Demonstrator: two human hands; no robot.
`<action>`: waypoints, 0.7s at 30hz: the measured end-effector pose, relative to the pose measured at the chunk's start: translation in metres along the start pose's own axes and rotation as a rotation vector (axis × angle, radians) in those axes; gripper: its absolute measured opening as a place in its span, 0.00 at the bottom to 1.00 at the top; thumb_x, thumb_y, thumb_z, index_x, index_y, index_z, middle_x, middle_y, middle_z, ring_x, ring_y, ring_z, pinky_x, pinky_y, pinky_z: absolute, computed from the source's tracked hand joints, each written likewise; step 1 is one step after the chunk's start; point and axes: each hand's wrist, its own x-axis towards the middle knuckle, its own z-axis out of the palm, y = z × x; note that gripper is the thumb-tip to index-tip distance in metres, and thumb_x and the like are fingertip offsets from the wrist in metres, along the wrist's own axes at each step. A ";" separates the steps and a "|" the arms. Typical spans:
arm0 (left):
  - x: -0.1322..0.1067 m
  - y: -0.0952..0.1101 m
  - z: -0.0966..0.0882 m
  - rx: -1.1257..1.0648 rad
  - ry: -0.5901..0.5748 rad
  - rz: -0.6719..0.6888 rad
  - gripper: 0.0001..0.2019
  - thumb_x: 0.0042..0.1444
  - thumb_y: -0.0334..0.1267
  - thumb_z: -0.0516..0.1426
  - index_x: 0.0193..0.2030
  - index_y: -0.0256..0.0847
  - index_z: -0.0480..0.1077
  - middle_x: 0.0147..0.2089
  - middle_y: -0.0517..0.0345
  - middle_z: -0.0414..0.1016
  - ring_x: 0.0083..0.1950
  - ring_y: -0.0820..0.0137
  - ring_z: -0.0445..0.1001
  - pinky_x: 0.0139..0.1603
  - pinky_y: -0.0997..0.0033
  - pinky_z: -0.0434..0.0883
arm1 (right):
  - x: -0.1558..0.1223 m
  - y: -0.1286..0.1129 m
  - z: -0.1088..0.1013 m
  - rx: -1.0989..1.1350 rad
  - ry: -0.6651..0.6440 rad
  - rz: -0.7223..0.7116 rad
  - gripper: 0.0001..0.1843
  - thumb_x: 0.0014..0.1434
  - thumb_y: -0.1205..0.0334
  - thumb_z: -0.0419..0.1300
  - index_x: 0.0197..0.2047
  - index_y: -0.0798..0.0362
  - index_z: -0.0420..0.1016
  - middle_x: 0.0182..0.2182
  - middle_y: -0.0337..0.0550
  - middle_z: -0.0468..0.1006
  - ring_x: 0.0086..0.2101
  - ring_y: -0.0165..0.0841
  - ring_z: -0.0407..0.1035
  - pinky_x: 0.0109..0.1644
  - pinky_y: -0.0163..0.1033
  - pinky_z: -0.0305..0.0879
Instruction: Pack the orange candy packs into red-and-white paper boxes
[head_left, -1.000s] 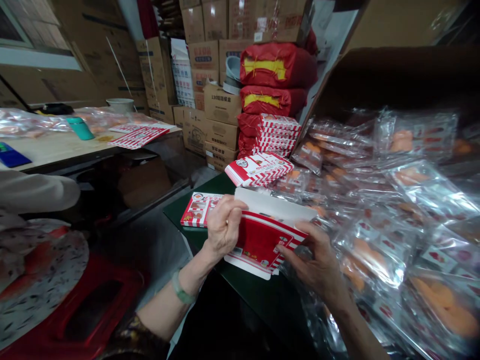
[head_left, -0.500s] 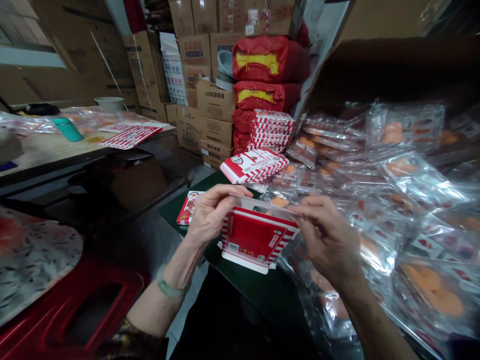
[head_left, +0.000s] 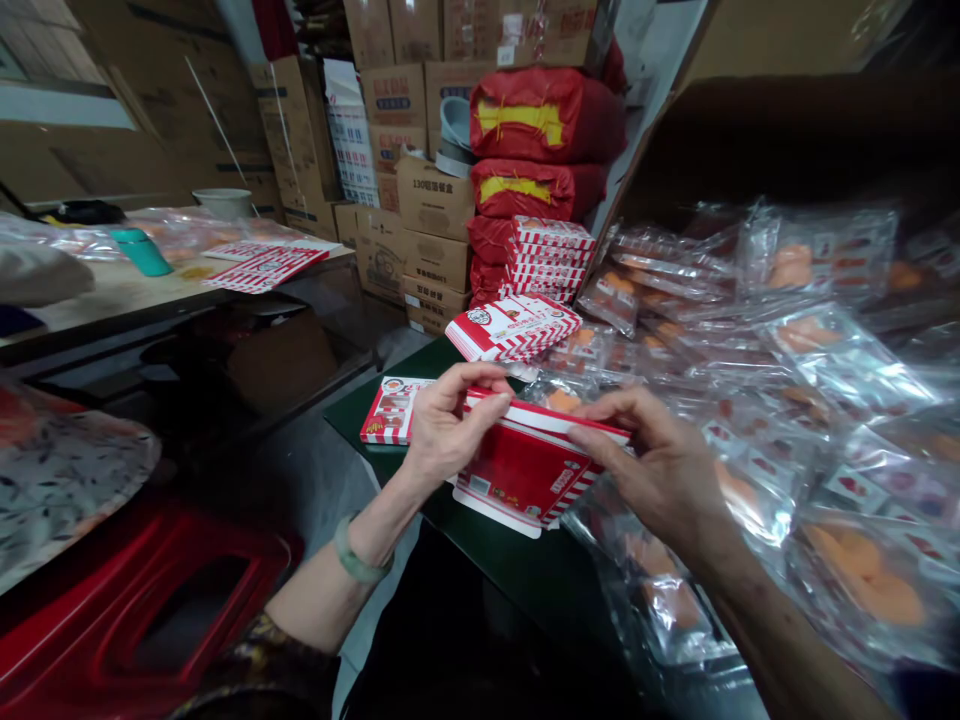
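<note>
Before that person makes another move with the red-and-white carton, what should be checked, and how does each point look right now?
1. Left hand gripping the red-and-white carton: ok, near its upper left end.
2. Right hand steadying it: ok, at the upper right end.
3. Top edge closed neatly: not ok, a white strip shows along it.
4. Bottom flap folded in: not ok, it juts out below.
5. Contents inside: cannot tell, the panels hide them.
6. Neighbouring printed box lying flat on the green tabletop: ok.
</note>
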 end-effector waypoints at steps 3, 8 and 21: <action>0.001 -0.001 0.003 -0.036 0.082 -0.062 0.10 0.52 0.43 0.62 0.32 0.37 0.75 0.28 0.60 0.75 0.27 0.78 0.69 0.29 0.79 0.67 | -0.003 -0.004 0.004 0.009 0.016 -0.007 0.05 0.60 0.64 0.58 0.37 0.52 0.75 0.29 0.36 0.79 0.26 0.26 0.71 0.29 0.30 0.67; 0.006 -0.007 -0.004 -0.231 -0.059 -0.139 0.09 0.49 0.43 0.64 0.30 0.38 0.76 0.27 0.61 0.75 0.26 0.79 0.68 0.29 0.80 0.66 | -0.011 -0.006 0.008 -0.117 -0.001 -0.172 0.14 0.64 0.68 0.51 0.48 0.55 0.74 0.40 0.46 0.79 0.41 0.30 0.73 0.42 0.34 0.70; 0.035 0.015 -0.017 -0.060 -0.421 -0.203 0.15 0.50 0.47 0.63 0.24 0.36 0.73 0.19 0.61 0.68 0.20 0.78 0.62 0.18 0.78 0.58 | -0.032 0.011 0.024 -0.228 0.140 -0.308 0.20 0.62 0.71 0.51 0.56 0.51 0.68 0.47 0.50 0.74 0.48 0.37 0.70 0.49 0.45 0.70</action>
